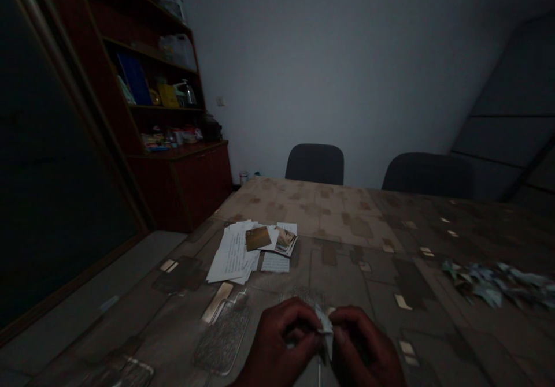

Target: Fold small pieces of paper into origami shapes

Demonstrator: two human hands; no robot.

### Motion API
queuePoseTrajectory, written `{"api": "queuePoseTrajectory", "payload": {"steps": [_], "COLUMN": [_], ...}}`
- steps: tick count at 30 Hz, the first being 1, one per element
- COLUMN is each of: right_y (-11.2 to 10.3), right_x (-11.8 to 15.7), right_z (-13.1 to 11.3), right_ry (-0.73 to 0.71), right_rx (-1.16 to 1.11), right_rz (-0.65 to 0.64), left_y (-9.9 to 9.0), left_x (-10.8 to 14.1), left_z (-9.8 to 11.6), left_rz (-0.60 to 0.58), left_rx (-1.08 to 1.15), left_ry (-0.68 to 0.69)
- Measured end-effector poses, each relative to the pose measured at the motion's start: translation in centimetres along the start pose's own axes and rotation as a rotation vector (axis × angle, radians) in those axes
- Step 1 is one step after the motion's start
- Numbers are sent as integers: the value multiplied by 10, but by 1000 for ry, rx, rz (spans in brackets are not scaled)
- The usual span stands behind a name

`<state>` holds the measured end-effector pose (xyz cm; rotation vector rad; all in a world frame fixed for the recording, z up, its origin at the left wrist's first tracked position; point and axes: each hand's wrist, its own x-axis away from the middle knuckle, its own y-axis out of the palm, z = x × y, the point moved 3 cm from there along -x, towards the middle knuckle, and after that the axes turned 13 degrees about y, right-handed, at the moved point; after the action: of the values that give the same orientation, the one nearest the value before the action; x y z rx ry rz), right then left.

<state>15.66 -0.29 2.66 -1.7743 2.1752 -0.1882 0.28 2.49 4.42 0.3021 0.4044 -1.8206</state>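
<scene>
Close to the table's near edge, a small folded piece of paper [326, 330] is pinched between my two hands. My left hand [284, 336] grips its left side with thumb and forefinger, the other fingers curled. On the right side, the thumb and fingers of my right hand [364, 343] are closed on the same paper. It looks pale, with pointed corners; its exact shape is partly hidden by the fingers. A pile of printed sheets and cards [234, 251] lies beyond my left hand. Off to the right sits a heap of folded paper pieces [494, 283].
A patterned cloth covers the table [342, 219]. Two dark chairs, one in the middle [315, 163] and one to the right [427, 173], stand at the far side. A reddish shelf cabinet [199, 173] holding household items is at the left, against the wall. The room is dim.
</scene>
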Motion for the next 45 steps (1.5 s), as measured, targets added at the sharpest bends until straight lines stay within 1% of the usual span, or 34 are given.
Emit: {"api": "queuePoseTrajectory", "payload": {"steps": [4, 7, 10, 13, 16, 18, 19, 22, 26, 29, 35, 39, 42, 45], "right_y": [1, 3, 3, 3, 5, 7, 7, 7, 8, 9, 9, 6, 6, 7], "right_x": [0, -2, -4, -6, -8, -9, -9, -9, -8, -8, -11, -11, -10, -10], "right_z": [-3, -3, -2, 2, 8, 10, 11, 8, 7, 11, 23, 16, 12, 14], "right_ry": [-61, -110, -115, -52, 122, 217, 238, 232, 267, 287, 361, 373, 376, 363], "right_rx": [-12, 1, 8, -76, -252, -345, -369, -377, -397, -405, -421, -415, -431, -431], "right_rz": [19, -5, -14, -39, -136, -191, -205, -201, -208, -206, -165, -127, -134, -150], "left_y": [-1, -1, 1, 4, 6, 7, 7, 11, 15, 15, 11, 13, 13, 14], "left_x": [1, 2, 4, 6, 5, 4, 3, 3, 6, 7, 3, 2, 2, 2], "left_z": [-3, -4, -5, -10, -16, -19, -21, -29, -39, -39, -28, -26, -28, -28], "left_rz": [17, 9, 19, 76, 108, 101, 91, 49, 1, -21, 20, 29, 44, 64], "left_rx": [-50, -68, -29, 187, 399, 442, 454, 499, 515, 493, 411, 406, 430, 460], "left_ry": [-22, -24, -51, -113, -149, -171, -188, -246, -267, -263, -267, -291, -291, -299]}}
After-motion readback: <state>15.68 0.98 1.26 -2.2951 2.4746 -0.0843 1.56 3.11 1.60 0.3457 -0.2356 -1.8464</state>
